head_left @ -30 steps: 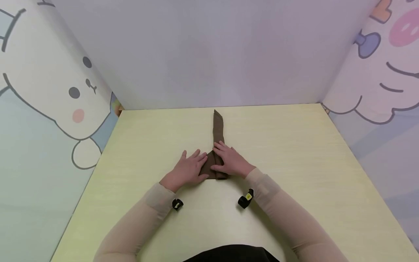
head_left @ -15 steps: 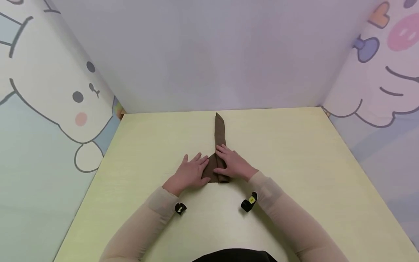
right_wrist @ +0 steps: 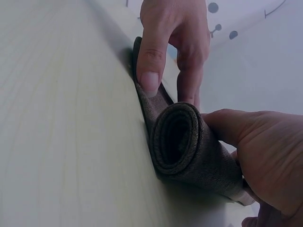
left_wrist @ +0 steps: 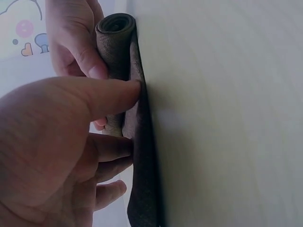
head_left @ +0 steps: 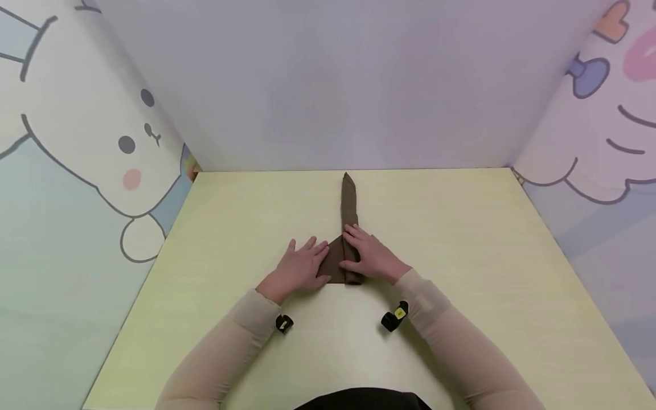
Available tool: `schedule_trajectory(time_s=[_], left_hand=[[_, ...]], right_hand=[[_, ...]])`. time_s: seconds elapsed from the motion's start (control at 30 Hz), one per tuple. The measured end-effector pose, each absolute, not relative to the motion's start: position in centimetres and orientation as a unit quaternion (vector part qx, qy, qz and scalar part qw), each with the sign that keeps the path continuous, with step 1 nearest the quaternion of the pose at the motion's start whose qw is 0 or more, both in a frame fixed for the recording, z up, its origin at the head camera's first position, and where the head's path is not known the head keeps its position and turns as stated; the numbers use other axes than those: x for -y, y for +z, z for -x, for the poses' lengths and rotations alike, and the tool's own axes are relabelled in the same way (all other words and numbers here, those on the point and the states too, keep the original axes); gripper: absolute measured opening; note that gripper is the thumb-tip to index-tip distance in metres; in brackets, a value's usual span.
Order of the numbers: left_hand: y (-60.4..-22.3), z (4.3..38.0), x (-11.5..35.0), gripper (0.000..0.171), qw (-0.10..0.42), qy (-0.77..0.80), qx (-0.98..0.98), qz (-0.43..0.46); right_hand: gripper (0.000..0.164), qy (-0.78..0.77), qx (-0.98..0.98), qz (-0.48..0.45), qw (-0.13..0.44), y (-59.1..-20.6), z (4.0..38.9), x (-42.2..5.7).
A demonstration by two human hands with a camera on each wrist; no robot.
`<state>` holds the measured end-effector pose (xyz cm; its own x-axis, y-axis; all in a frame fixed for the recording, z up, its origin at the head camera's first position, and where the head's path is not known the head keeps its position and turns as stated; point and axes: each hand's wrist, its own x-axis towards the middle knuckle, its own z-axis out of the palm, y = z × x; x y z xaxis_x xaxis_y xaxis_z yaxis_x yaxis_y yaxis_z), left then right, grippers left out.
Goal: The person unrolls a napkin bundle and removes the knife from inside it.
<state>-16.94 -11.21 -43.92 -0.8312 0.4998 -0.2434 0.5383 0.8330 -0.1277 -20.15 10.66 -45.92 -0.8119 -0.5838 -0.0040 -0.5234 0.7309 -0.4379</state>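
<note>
We see a brown cloth [head_left: 335,265], partly rolled, on the table [head_left: 461,239], its tip near the far edge. The left hand [head_left: 295,267], fingers spread, touches its flat part; the right hand [head_left: 376,256], fingers extended, rests on the roll [right_wrist: 208,158].

left grip [head_left: 294,267]: fingers [head_left: 309,244] spread | right grip [head_left: 375,256]: thumb [head_left: 351,265] apart | forearms [head_left: 220,356] converging

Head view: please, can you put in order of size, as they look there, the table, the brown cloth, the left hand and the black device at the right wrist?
1. Table
2. Brown cloth and left hand: too alike to rank, cloth partly covered
3. Black device at the right wrist
</note>
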Motion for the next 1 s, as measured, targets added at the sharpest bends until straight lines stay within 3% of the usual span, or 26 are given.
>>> schedule_trajectory(time_s=[1.0], left_hand=[[-44.1,16.8,11.2,0.076,0.102,-0.081,-0.951,-0.279]], right_hand=[[0.079,-0.252,-0.918,0.293,0.086,-45.8,20.2,-12.5]])
